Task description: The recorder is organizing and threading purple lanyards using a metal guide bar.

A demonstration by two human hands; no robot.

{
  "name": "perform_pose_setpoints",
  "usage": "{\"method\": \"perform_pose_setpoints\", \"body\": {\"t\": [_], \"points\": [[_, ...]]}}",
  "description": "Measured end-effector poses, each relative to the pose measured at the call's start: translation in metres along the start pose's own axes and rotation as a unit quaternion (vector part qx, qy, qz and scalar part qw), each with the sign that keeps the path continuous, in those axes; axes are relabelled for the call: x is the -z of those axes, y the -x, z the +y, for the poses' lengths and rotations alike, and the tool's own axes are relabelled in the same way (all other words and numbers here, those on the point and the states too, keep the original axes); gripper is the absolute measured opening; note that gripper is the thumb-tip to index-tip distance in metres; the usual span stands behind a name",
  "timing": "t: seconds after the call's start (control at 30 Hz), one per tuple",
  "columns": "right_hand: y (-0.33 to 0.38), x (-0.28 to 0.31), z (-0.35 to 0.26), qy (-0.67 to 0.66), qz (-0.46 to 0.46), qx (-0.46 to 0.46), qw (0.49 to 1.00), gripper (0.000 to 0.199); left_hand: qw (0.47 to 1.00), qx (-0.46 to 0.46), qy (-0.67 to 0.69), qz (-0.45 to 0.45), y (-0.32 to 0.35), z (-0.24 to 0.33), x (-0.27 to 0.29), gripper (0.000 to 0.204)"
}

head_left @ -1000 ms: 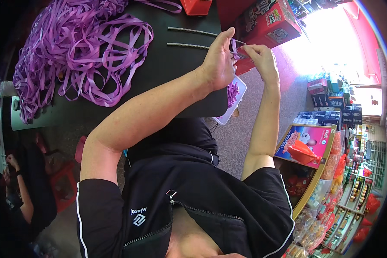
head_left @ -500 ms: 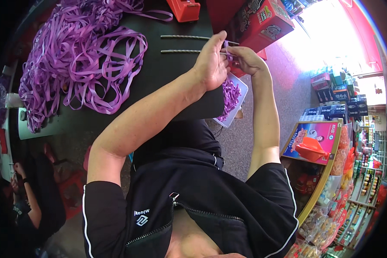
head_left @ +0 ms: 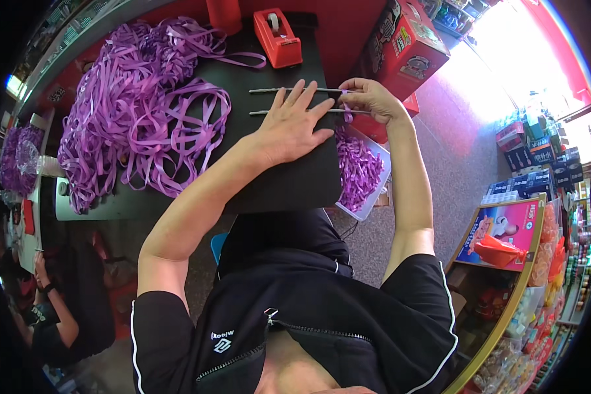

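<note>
The left hand (head_left: 287,130) is spread wide, palm down, fingers over two twisted metal rods (head_left: 262,90); the right hand (head_left: 373,100) — wrist bent inward, fingers drawn together — pinches a purple ribbon (head_left: 348,117) at the rods' right ends, past the edge of the black surface (head_left: 276,187). A ribbon heap (head_left: 131,111) covers its left — near a red tape dispenser (head_left: 281,47). A pale tray (head_left: 377,192) holds purple pieces (head_left: 360,172) just beyond; stocked shelves (head_left: 579,269) stand right.
</note>
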State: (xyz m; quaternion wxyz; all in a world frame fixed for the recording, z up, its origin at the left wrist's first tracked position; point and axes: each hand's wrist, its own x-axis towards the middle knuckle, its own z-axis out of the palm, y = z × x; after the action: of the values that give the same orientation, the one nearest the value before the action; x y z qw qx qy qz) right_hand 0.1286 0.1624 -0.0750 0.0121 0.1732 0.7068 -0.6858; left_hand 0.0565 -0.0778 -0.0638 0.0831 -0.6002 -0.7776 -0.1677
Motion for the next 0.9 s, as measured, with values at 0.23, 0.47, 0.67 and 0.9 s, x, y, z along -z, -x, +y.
{"method": "perform_pose_setpoints", "body": {"t": [0.23,0.47,0.67,0.9], "points": [[-0.003,-0.001,-0.002,-0.049,-0.013,-0.020,0.999,0.035,1.000,-0.005,-0.027,-0.007,0.006,-0.002,-0.007,0.058],[-0.002,0.006,-0.001,-0.024,-0.014,-0.042,0.999,0.034,1.000,-0.005,-0.016,-0.005,0.005,0.001,-0.009,0.059],[-0.017,0.006,-0.006,-0.011,-0.017,-0.049,0.999,0.018,1.000,-0.003,-0.022,-0.006,0.004,0.001,-0.007,0.059],[-0.012,0.006,0.000,-0.068,0.016,-0.035,0.997,0.018,1.000,0.001,-0.013,-0.011,0.004,0.002,-0.004,0.057]]}}
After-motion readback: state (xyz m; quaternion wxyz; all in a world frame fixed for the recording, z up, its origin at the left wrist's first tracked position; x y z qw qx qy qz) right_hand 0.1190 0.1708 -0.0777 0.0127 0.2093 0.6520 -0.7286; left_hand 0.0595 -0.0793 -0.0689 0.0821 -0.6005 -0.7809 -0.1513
